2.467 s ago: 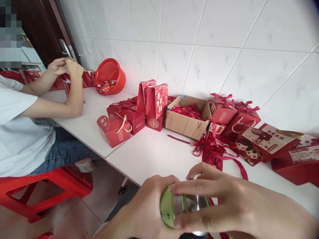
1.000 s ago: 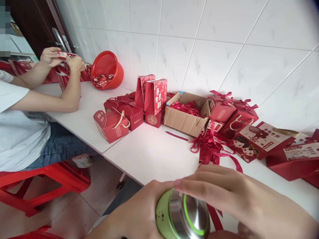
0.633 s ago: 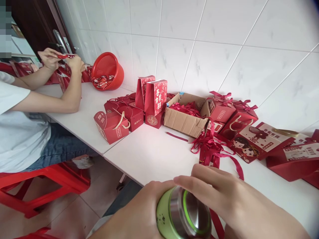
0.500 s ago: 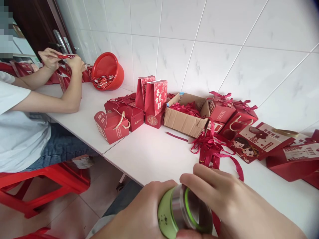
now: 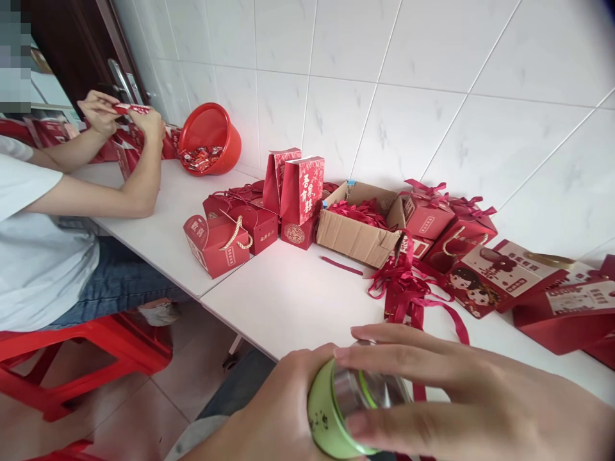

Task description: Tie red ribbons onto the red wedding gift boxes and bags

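Observation:
My left hand (image 5: 269, 400) is wrapped round the light green body of a thermos bottle (image 5: 323, 410), which tilts with its top to the right. My right hand (image 5: 461, 390) lies over the steel lid (image 5: 350, 389) with its bright green ring, fingers spread round it and fingertips touching the metal. The palm side of the right hand and the bottle's lower end are hidden. Just beyond the right hand, a loose bunch of dark red ribbons (image 5: 408, 285) lies on the white table (image 5: 288, 301).
Behind the ribbons stands a cardboard box (image 5: 355, 237) of red ribbon. Red gift boxes (image 5: 216, 246) stand to its left, and more boxes (image 5: 504, 275) at the right. A red bucket (image 5: 230, 144) of small packets lies tipped near a seated co-worker (image 5: 110, 186), by a tiled wall (image 5: 432, 64).
My right hand has shifted its grip on the lid, its fingers now stretched further over the top and front. The co-worker still holds a small red packet.

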`<state>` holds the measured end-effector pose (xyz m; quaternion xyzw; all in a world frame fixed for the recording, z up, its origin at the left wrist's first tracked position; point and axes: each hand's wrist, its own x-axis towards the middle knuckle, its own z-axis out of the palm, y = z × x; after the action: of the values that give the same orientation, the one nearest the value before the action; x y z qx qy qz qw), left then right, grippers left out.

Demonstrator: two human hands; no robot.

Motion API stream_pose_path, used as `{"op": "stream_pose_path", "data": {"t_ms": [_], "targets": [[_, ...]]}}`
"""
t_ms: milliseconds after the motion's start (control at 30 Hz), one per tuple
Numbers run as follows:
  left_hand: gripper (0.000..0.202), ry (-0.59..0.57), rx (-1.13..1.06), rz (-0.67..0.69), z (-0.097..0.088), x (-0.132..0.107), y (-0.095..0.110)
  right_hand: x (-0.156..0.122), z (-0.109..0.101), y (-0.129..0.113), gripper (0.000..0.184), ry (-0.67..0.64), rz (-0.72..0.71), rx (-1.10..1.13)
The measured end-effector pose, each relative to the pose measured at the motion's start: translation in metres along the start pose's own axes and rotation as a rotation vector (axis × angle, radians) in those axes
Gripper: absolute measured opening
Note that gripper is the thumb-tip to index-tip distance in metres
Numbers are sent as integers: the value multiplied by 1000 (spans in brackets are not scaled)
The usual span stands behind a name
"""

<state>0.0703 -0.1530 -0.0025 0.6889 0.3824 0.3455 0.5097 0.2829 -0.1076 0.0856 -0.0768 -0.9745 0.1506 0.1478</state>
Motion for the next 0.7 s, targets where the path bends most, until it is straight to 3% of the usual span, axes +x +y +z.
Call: {"op": "stream_pose_path", "data": {"t_ms": [233,367,567,700], "targets": [[42,-14,-82,-47,3,-1,1,5,9,0,29,52,-49,-26],[40,47,-65,-94,5,-3,0,7,18,-2,30,96,79,-164],[41,93,2,-104,10,-5,-4,15,27,-14,23,-26,291,-313],[23,106,54,-115,14,-1,-4,16,42,-18,28,37,418,-440]]}}
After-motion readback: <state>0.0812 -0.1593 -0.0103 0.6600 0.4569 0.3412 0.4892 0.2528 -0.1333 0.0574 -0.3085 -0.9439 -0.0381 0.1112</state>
